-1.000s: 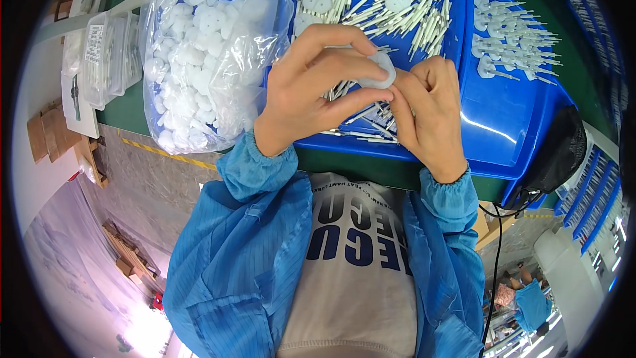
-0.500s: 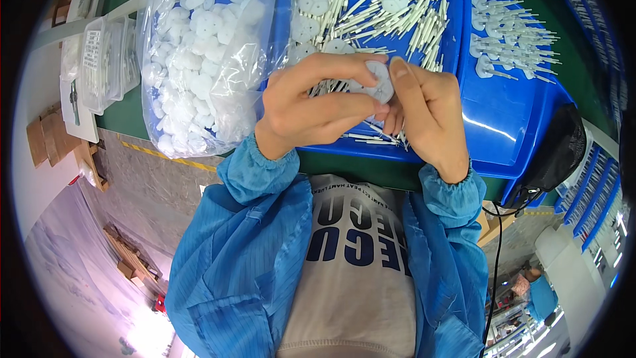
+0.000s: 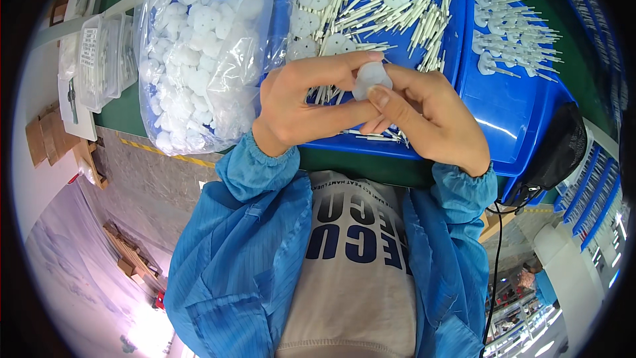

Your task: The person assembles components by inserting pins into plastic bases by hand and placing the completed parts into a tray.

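White disc [image 3: 369,75] held btwn L hand [image 3: 295,101] & R hand [image 3: 440,111].

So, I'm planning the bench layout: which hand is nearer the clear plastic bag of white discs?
Left. The left hand is close by the right edge of the clear plastic bag; the right hand is farther right, beyond the left hand.

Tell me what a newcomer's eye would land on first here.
Probably the round white plastic disc held between the left hand and right hand, near the centre. Next, the bulging clear plastic bag of similar white discs on the left, and the blue plastic tray of thin white rods beyond the hands.
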A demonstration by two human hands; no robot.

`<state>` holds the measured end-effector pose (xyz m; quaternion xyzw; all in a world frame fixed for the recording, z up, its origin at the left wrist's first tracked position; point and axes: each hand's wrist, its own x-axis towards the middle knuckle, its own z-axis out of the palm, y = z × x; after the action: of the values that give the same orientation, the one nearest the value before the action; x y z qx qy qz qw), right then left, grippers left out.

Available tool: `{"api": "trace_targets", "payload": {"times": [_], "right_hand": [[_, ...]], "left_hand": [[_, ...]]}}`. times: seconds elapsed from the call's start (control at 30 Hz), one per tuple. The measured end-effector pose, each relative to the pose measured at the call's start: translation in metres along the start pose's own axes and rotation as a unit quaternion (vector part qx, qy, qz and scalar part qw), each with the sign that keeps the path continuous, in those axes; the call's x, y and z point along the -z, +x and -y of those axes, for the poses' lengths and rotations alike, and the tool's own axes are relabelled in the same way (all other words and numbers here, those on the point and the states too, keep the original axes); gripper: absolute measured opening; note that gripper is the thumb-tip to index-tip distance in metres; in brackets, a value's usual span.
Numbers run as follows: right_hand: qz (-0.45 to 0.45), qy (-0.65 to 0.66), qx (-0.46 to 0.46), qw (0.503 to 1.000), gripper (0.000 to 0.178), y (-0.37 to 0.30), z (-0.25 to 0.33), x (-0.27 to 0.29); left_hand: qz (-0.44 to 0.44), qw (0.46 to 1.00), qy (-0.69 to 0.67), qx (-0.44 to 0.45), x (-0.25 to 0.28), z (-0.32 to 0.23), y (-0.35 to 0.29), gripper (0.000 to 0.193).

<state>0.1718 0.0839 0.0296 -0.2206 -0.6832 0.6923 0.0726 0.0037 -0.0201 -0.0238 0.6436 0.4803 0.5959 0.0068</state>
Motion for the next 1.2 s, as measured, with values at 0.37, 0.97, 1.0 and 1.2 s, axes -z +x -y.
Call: {"api": "trace_targets", "payload": {"times": [0.37, 0.97, 1.0, 1.2], "right_hand": [[0.015, 0.103, -0.120, 0.987, 0.034, 0.000, -0.004, 0.012], [-0.042, -0.085, -0.113, 0.989, 0.034, -0.003, 0.020, -0.001], [-0.044, -0.085, -0.113, 0.989, 0.034, -0.002, 0.024, -0.002], [-0.121, -0.142, -0.129, 0.974, 0.027, 0.006, 0.020, -0.003]], "left_hand": [[0.142, 0.990, 0.002, 0.016, 0.007, -0.002, 0.006, 0.018], [0.027, 0.994, -0.067, 0.088, -0.005, 0.003, 0.013, 0.021], [0.028, 0.994, -0.068, 0.087, -0.003, 0.003, 0.014, 0.021], [0.089, 0.991, -0.056, 0.077, 0.006, 0.000, 0.014, 0.031]]}}
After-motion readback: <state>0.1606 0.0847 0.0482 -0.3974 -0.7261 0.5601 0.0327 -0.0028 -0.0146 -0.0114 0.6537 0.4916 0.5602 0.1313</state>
